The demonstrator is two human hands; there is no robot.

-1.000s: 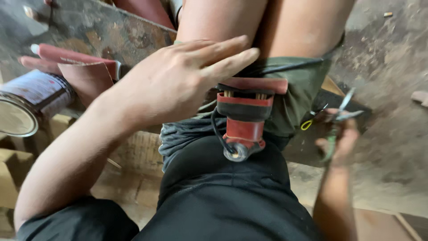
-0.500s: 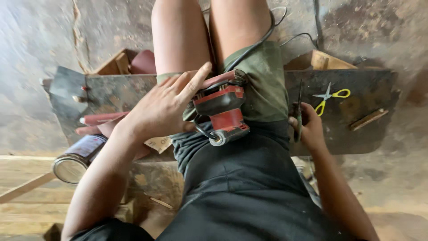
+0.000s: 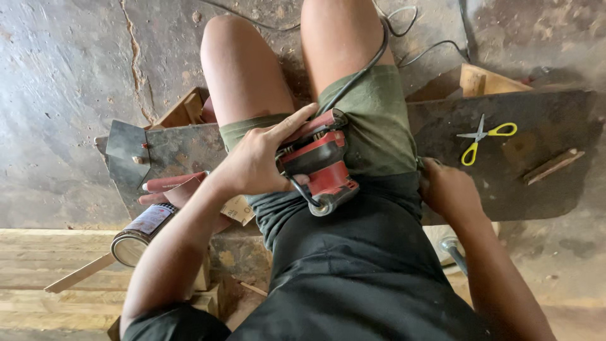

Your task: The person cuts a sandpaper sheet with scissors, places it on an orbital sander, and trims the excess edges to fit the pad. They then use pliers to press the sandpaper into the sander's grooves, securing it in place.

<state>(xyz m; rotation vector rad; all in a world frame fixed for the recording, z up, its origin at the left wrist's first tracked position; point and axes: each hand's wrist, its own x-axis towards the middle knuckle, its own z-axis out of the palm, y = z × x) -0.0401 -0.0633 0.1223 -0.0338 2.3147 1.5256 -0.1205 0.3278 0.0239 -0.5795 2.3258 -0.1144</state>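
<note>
A red power sander [image 3: 323, 169] lies on my lap against my green shorts, and its black cord [image 3: 361, 74] runs up over my right thigh. My left hand [image 3: 255, 164] grips the sander from the left, with the fingers stretched across its top and the thumb underneath. My right hand [image 3: 447, 189] is curled at my right hip, at the edge of the dark board [image 3: 543, 189] I sit on. Its fingertips are hidden. Yellow-handled scissors [image 3: 483, 136] lie on the board to the right of that hand.
A tin can [image 3: 140, 232] lies on its side by my left forearm, with a red sheet roll [image 3: 169, 184] just above it. A wooden stick [image 3: 553, 166] rests at the board's right end. Pale planks [image 3: 38, 271] lie at lower left, on a cracked concrete floor.
The view has pulled back and risen, showing more of the board and floor. My left hand stays on the sander. My right hand has drawn in from near the scissors to my hip.
</note>
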